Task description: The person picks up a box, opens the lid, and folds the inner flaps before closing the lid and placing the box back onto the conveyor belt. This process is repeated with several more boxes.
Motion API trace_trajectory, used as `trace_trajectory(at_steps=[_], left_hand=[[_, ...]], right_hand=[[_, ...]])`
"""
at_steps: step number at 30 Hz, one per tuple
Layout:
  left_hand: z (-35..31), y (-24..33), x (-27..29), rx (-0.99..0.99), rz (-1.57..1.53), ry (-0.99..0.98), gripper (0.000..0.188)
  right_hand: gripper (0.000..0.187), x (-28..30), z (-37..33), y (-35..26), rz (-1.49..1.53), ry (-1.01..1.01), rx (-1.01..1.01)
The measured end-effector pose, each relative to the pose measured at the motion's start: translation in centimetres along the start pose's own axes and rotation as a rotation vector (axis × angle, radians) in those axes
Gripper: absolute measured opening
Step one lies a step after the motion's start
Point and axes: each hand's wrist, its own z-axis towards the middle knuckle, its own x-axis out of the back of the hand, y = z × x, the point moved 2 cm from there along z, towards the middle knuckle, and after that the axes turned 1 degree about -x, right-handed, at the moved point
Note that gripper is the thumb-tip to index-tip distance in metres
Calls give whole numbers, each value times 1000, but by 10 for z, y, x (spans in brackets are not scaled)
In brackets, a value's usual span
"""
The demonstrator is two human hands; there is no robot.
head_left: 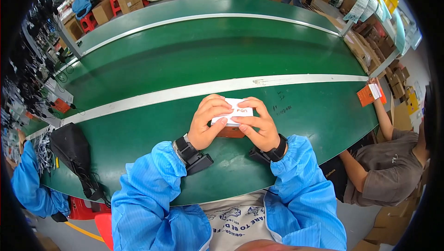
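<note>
Between my two hands is a small white and orange box (pixel 235 108), its white top facing up and its orange side toward me. My left hand (pixel 206 120) grips it from the left, fingers over the top. From the right, my right hand (pixel 259 124) holds the other side, thumb and fingers bent around its edge. Both hands are closed on the box just above the green table (pixel 222 158). Parts of the box's top and sides are hidden under my fingers.
A black bag (pixel 69 144) lies at the table's left, beside a pile of cables (pixel 45 156). A person at the right holds an orange and white box (pixel 368 94). Another person's blue sleeve (pixel 32 177) is at the left. A white strip (pixel 185 93) crosses the table.
</note>
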Motion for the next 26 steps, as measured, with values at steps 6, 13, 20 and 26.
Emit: trace_trajectory(at_steps=[6,13,20,26], left_hand=[[0,1,-3,53,-14,-38,28],[-1,6,-5,172,-82,-4,48],[-8,-8,-11,290,-253,-6,62],[-18,-33,-11,509,-420,70,74]], right_hand=[[26,2,3,3,107,-110,-2],[63,1,-2,9,268,57,-280],[87,-4,-11,27,226,-219,-595],[78,23,-13,58,361,38,-644]])
